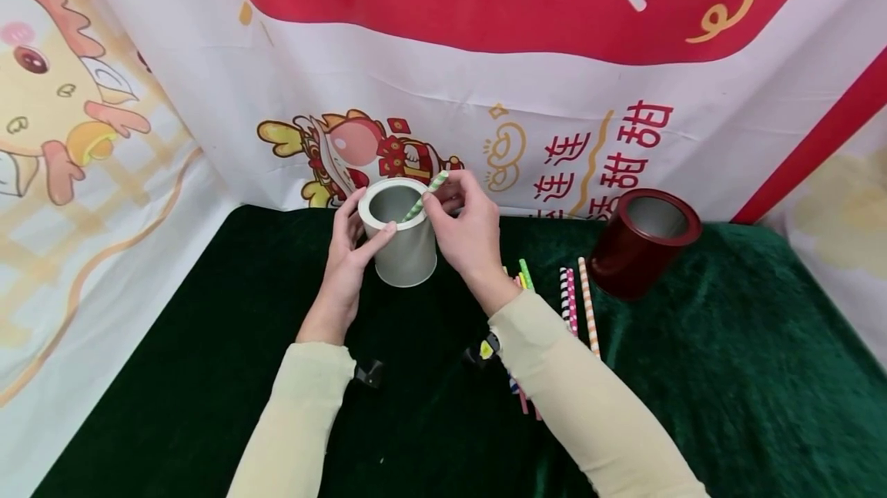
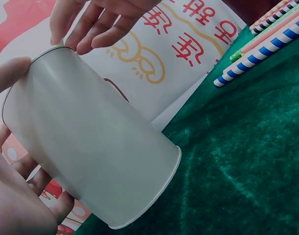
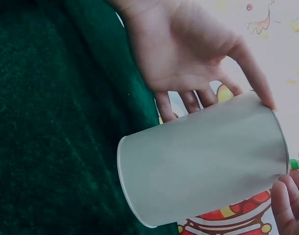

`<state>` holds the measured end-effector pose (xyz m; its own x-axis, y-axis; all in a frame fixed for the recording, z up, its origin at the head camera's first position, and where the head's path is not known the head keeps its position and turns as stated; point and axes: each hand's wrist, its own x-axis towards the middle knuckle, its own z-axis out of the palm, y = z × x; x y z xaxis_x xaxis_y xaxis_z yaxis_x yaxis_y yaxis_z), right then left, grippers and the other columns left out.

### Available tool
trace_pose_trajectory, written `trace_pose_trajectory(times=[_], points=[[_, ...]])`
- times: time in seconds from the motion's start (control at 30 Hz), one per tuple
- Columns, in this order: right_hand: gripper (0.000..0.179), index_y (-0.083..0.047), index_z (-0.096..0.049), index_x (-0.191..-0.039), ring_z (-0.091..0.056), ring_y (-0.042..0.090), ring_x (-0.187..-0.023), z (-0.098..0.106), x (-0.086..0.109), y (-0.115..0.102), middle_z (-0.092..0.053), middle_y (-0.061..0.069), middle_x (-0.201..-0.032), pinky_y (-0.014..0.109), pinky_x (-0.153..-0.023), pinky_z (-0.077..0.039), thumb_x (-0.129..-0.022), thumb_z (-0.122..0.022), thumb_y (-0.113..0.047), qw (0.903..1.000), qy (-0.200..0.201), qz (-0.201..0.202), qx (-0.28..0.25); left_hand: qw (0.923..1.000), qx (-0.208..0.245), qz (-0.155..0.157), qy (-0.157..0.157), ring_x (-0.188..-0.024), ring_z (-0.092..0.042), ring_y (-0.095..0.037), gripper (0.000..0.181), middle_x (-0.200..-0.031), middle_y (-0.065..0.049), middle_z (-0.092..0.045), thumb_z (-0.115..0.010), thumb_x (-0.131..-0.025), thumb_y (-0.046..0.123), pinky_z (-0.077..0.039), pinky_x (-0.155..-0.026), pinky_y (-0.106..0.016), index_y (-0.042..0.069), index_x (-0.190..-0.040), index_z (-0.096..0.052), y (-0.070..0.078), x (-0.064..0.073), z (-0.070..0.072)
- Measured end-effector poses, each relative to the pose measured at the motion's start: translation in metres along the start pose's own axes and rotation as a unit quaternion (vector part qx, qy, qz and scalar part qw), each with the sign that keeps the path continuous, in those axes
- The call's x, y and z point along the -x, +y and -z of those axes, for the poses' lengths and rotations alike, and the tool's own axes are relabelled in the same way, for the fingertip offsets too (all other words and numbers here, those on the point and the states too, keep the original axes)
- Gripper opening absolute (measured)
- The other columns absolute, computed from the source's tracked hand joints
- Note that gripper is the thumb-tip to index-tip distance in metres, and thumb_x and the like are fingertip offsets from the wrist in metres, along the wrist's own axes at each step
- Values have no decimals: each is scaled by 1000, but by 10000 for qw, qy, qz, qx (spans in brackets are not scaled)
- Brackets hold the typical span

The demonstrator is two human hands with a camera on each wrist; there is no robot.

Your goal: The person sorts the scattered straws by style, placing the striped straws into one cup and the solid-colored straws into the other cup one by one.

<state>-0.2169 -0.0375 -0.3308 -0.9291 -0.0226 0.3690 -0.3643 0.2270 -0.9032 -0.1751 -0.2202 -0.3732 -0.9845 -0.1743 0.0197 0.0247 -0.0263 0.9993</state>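
A plain grey can [image 1: 407, 261] with a pale rim stands upright near the back edge of the green cloth. My left hand [image 1: 343, 255] grips it from the left, thumb at the rim and fingers round the far side. In the left wrist view the can's smooth wall [image 2: 90, 137] fills much of the picture. My right hand [image 1: 471, 225] is at the right of the rim, pinching a green-and-white striped paper straw [image 1: 438, 181] between thumb and fingers. The straw leans with its lower end inside the can's mouth; only its green tip [image 3: 295, 164] shows in the right wrist view.
Several patterned paper straws [image 1: 568, 298] lie on the cloth, some under my right forearm. To their right is a dark red can [image 1: 624, 259] with an open top. A printed curtain [image 1: 430, 75] hangs along the back edge, and another [image 1: 104, 252] at the left.
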Motion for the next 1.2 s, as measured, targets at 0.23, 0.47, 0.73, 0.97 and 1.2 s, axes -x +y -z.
trace_pose_trajectory(times=[0.23, 0.47, 0.73, 0.97, 1.2], points=[[22, -12, -67, -120, -67, 20, -86, -6, -1, 3, -75, 5, -107, 26, -78, -58, -101, -75, -18, 9996, -207, -67, 163, 10000, 3, -5, -12, -162, -20, -23, 73, -172, 3, -33, -73, -102, 37, -13, -134, -64, 45, -162, -31, -1, 0, 1], [20, -13, -70, -119, -66, 19, -75, -7, -2, 6, -76, 5, -107, 27, -68, -57, -101, -75, -22, 9982, -321, 71, 492, 9999, -46, 93, -33, -161, -19, -23, 72, -172, 3, -31, -72, -102, 38, -13, -134, -65, 49, -161, -31, -2, 0, 1], [23, -14, -69, -120, -68, 16, -68, -6, -1, 5, -75, 4, -108, 28, -64, -60, -101, -76, -25, 9984, -325, 49, 467, 9998, -65, 164, -37, -163, -16, -24, 74, -174, 4, -27, -72, -102, 43, -14, -133, -66, 51, -161, -30, -2, -1, 1], [32, -13, -65, -126, -73, 19, -69, 0, 5, 3, -72, 4, -112, 31, -66, -64, -100, -78, -27, 9980, -430, -310, -352, 9998, -52, 166, -65, -163, -16, -24, 74, -174, 4, -27, -72, -102, 42, -13, -133, -68, 51, -161, -30, -2, 0, -1], [37, -10, -65, -128, -78, 37, -79, 17, 14, 2, -74, 5, -112, 33, -64, -65, -98, -81, -27, 9953, -175, -475, -830, 9999, -67, 135, 7, -162, -18, -24, 74, -174, 4, -28, -73, -101, 41, -14, -133, -66, 50, -162, -30, -2, 0, 0]])
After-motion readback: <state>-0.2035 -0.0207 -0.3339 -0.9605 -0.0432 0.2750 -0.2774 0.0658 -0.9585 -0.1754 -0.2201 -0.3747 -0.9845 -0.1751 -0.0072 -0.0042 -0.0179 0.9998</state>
